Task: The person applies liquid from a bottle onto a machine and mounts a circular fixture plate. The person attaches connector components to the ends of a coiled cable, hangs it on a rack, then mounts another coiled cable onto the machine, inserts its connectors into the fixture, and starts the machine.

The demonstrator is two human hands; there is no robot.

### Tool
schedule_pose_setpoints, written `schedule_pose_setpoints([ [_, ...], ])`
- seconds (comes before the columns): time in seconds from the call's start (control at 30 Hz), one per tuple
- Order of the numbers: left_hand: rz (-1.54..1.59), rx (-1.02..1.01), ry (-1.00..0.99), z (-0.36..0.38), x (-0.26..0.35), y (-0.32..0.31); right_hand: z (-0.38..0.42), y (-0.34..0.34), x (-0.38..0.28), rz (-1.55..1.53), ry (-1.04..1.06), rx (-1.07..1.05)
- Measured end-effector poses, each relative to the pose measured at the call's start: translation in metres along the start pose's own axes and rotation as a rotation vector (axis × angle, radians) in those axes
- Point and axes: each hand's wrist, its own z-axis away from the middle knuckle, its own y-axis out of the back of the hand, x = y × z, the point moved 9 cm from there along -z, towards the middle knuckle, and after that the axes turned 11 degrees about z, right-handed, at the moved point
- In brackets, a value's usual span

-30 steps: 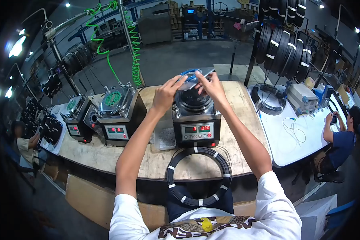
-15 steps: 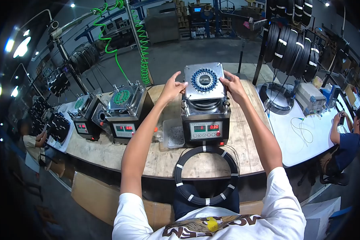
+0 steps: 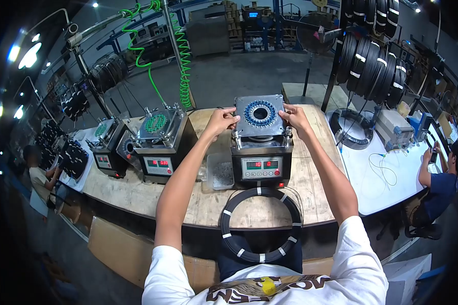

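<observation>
A square metal plate [image 3: 243, 130] with a ring of blue pieces [image 3: 260, 113] around a central hole lies over the machine [image 3: 236, 166] in front of me, whose panel shows red and green digits. My left hand [image 3: 222, 122] pinches the plate's left edge. At its right edge, my right hand [image 3: 293, 118] grips the plate with thumb and fingers. Below the machine, a black cable coil [image 3: 226, 222] with white bands rests between the table edge and my lap.
Two similar machines [image 3: 160, 147] [image 3: 107, 160] with green rings stand left. A clear bin [image 3: 220, 173] holds small bits. Coils [image 3: 366, 66] hang at the right, above a white table [image 3: 364, 195]. One person [image 3: 435, 185] sits right, another [image 3: 39, 178] left.
The plate has come down toward me and sits lower over the machine, both hands moving with it. The ring's hole now looks dark, and the panel digits have changed.
</observation>
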Motion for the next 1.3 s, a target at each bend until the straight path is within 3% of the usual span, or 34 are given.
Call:
schedule_pose_setpoints([
  [0.17, 0.018, 0.006, 0.068, 0.000, -0.012, 0.001, -0.008, 0.000, 0.020, 0.075, -0.060, -0.016],
  [0.3, -0.194, 0.009, 0.106, 0.013, -0.011, 0.003, -0.013, 0.002, 0.032, 0.123, -0.083, -0.010],
  [0.43, 0.016, -0.071, 0.094, 0.035, -0.009, 0.004, -0.006, 0.005, 0.034, 0.148, 0.041, -0.117],
  [0.53, -0.033, -0.153, -0.143, 0.069, -0.004, -0.005, 0.053, 0.013, -0.011, 0.219, -0.037, -0.247],
  [0.67, -0.073, -0.052, -0.224, 0.085, -0.006, -0.017, 0.082, 0.012, -0.007, 0.271, 0.144, -0.266],
  [0.83, -0.261, 0.202, -0.485, 0.086, 0.020, -0.049, 0.081, -0.007, -0.012, 0.399, 0.263, 0.106],
  [0.93, -0.503, 0.195, -0.703, 0.087, 0.060, -0.066, 0.078, -0.009, -0.020, 0.505, 0.300, 0.224],
  [1.0, -0.519, 0.158, -0.684, 0.071, 0.074, -0.069, 0.073, -0.006, -0.033, 0.619, 0.319, 0.194],
  [1.13, -0.687, 0.088, -0.575, 0.009, 0.072, -0.065, 0.015, -0.008, -0.028, 0.345, 0.181, -0.030],
  [1.23, -0.872, -0.013, -0.353, -0.029, 0.055, -0.066, -0.039, -0.011, -0.014, 0.662, 0.190, -0.047],
  [1.3, -0.943, 0.034, -0.266, -0.041, 0.044, -0.062, -0.082, -0.022, 0.022, 0.710, 0.211, -0.065],
])
